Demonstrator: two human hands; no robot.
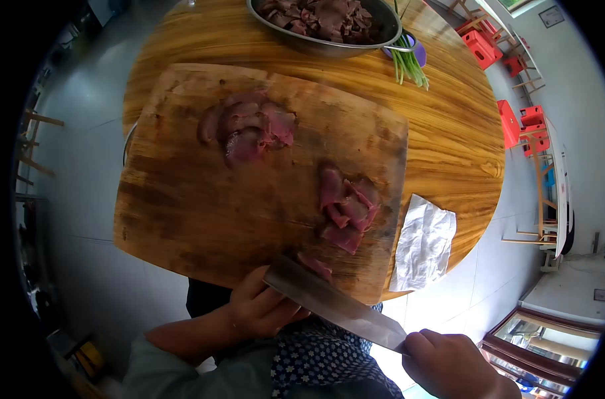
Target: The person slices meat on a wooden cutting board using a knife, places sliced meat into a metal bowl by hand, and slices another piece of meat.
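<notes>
My right hand (453, 363) grips the handle of a kitchen knife with a broad blade (339, 309). The blade lies slantwise over the near edge of a wooden cutting board (203, 213). My left hand (262, 307) is closed, fingers curled at the blade's far end; whatever they hold is hidden. Just beyond the blade is a small slice of dark red meat (314, 267). A pile of meat slices (348, 205) lies on the right of the board, and another pile of meat slices (250, 126) lies toward its far left.
At the far side of the round wooden table (459, 126) stands a metal bowl (316, 44) of cut meat. Green onions (407, 66) and a purple item (419, 53) lie beside it. A crumpled white paper (425, 243) lies right of the board. Red stools (508, 124) stand beyond.
</notes>
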